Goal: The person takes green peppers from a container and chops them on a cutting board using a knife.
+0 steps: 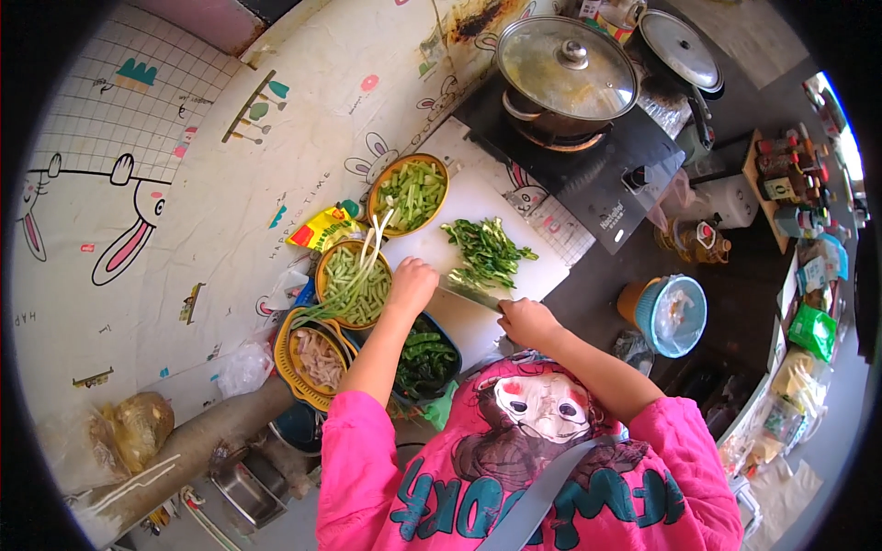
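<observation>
My right hand [528, 322] grips the handle of a kitchen knife [471, 292], whose blade reaches left across the white cutting board [444, 313]. At the blade's far end is my left hand [415, 281], its fingers curled; whether it touches the tip or holds anything is hidden. Just beyond the blade lies a loose pile of sliced green peppers [488, 251]. Whole green peppers [422, 348] fill a dark container [451, 365] beneath my left forearm. Left of that hand, a bowl of cut green beans [351, 286] has long scallions [368, 255] lying across it.
A bowl of cut green stalks [412, 193] touches the board's far left. Beyond the board, a glass-lidded pot [566, 69] stands on a black gas stove [586, 165]. A yellow basket [286, 358] holds a bowl of sliced meat [318, 358]. A lined blue bin [672, 313] stands at right.
</observation>
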`<act>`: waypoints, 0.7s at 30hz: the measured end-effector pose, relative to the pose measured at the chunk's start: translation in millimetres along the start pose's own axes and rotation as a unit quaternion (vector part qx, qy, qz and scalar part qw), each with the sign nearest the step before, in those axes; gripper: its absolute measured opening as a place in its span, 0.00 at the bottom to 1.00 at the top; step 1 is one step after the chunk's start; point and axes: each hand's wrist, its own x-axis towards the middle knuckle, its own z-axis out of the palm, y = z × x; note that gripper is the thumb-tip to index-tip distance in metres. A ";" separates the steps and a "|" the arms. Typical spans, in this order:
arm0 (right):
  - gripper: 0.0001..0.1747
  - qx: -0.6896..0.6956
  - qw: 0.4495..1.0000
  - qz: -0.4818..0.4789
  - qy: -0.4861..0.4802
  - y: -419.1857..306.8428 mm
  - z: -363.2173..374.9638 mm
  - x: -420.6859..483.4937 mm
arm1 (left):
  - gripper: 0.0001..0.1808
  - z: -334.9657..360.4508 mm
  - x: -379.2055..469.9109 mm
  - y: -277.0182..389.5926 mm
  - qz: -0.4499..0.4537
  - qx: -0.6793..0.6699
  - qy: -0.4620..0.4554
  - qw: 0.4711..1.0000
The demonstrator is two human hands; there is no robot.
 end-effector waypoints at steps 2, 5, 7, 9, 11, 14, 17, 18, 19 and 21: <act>0.13 -0.005 1.000 0.005 -0.003 -0.6 0.8 3.0 | 0.05 4.9 -0.3 -1.8 -0.004 -0.006 -0.006 1.000; 0.13 -0.015 1.000 0.013 -0.009 -0.4 2.6 5.1 | 0.05 7.7 -0.1 -0.2 -0.015 -0.008 -0.002 1.000; 0.12 -0.020 1.000 0.014 -0.013 -0.2 3.4 7.9 | 0.04 10.2 0.2 0.1 -0.024 -0.003 0.007 1.000; 0.12 -0.022 0.999 0.027 -0.036 1.0 3.7 10.3 | 0.05 10.8 2.5 1.8 -0.037 -0.005 0.017 0.999; 0.12 -0.010 0.999 0.029 -0.028 4.2 1.4 10.3 | 0.06 7.5 5.6 3.6 -0.038 -0.009 0.013 0.999; 0.12 0.019 1.000 0.015 -0.004 12.5 3.5 7.1 | 0.07 0.4 13.2 13.6 -0.052 0.004 0.014 0.999; 0.12 0.031 0.999 -0.003 0.010 14.8 3.6 8.9 | 0.07 -0.9 15.0 15.4 -0.063 0.018 0.041 0.997; 0.12 0.028 1.000 -0.007 0.006 15.0 3.4 10.1 | 0.07 -0.2 15.0 14.8 -0.062 0.016 0.060 0.996; 0.12 0.027 1.000 -0.006 0.008 14.5 4.0 10.6 | 0.07 0.4 15.2 13.4 -0.062 0.016 0.062 0.996; 0.12 0.024 1.000 0.002 0.008 12.1 6.4 9.2 | 0.07 0.4 13.4 12.1 -0.048 0.020 0.063 0.997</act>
